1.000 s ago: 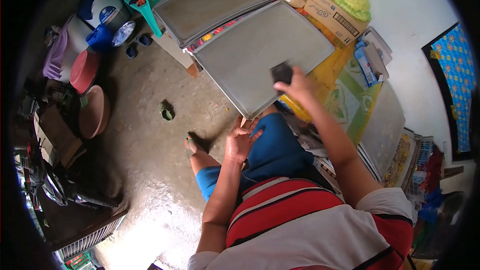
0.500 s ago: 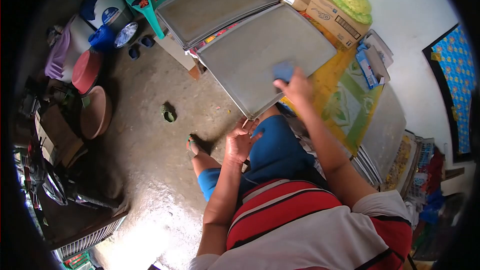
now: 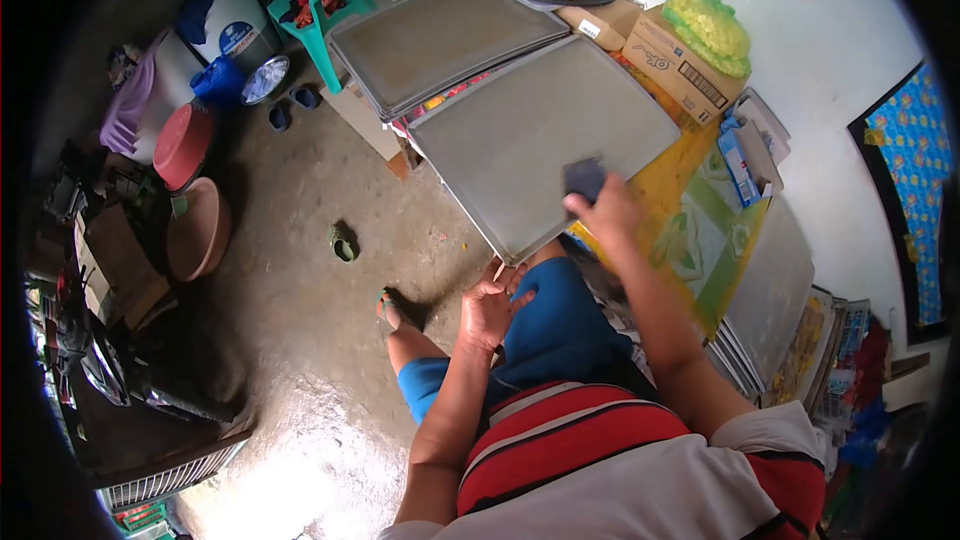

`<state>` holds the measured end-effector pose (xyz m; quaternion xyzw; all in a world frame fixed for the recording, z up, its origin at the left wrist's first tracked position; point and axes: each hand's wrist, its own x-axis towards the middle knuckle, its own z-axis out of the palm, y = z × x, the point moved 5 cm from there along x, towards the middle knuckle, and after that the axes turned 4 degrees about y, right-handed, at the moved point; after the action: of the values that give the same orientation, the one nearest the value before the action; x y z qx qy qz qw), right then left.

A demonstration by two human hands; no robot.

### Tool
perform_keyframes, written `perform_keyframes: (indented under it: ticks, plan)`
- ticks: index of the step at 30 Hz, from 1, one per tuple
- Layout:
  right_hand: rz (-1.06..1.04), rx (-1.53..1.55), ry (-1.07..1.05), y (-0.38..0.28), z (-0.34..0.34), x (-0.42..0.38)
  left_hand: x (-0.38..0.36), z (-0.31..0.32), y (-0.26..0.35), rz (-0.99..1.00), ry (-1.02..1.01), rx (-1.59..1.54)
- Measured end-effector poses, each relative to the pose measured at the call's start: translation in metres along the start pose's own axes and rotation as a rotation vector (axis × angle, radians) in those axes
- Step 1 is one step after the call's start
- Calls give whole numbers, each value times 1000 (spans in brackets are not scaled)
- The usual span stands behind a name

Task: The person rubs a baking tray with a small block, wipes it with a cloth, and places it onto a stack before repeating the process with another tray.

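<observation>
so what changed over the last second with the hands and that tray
The right hand keeps the dark pad pressed on the metal tray and has slid it only slightly along the tray's near right part, still close to that edge. The left hand stays on the blue shorts by the tray's near corner. The tray, the second tray and the cardboard box lie as before.

Looks like a cramped home workshop to me — bare concrete floor (image 3: 300,240), stacked grey metal baking trays (image 3: 450,35), brown cardboard boxes (image 3: 680,65), green plastic chair (image 3: 320,0) — clutter everywhere.
</observation>
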<state>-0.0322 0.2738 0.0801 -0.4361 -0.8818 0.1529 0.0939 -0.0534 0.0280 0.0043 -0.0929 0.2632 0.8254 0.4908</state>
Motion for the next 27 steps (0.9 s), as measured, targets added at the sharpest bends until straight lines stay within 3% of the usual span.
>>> perform_keyframes:
  ticks: [1, 2, 4, 6, 7, 10, 12, 17, 21, 24, 25, 27]
  plan:
    - [-27, -9, -55, -15, 6, -19, 0, 1, 0, 0, -10, 12]
    - [-248, -7, 112, -23, 27, -32, 0, 0, -1, 1, -4, -3]
    - [-198, -1, 0, -26, 19, -30, -1, -1, 1, -4, 12, -26]
    - [-10, 7, 47, 16, 10, 9, -3, 2, 3, -8, 30, -25]
    - [-23, 105, 208, 45, 7, 27, -4, 3, 4, -9, 38, -28]
    - [70, 65, 65, 39, -14, 24, -2, 4, 1, -9, 6, -25]
    - [-139, -80, 153, 20, 14, 0, 0, 2, 0, -5, -16, -36]
    - [123, 185, 8, 56, 1, 34, -4, 1, 2, -14, 32, -41]
    - [-149, -50, 138, 22, 8, -2, 1, 0, 0, -9, 28, -46]
    - [56, 158, 60, 49, -3, 26, -2, 1, 1, -5, 53, -40]
    - [131, 86, 0, 53, -3, 31, -3, 1, 1, -5, 65, -35]
    - [-108, -58, 194, 31, 6, 8, 0, -1, 1, -10, 37, -56]
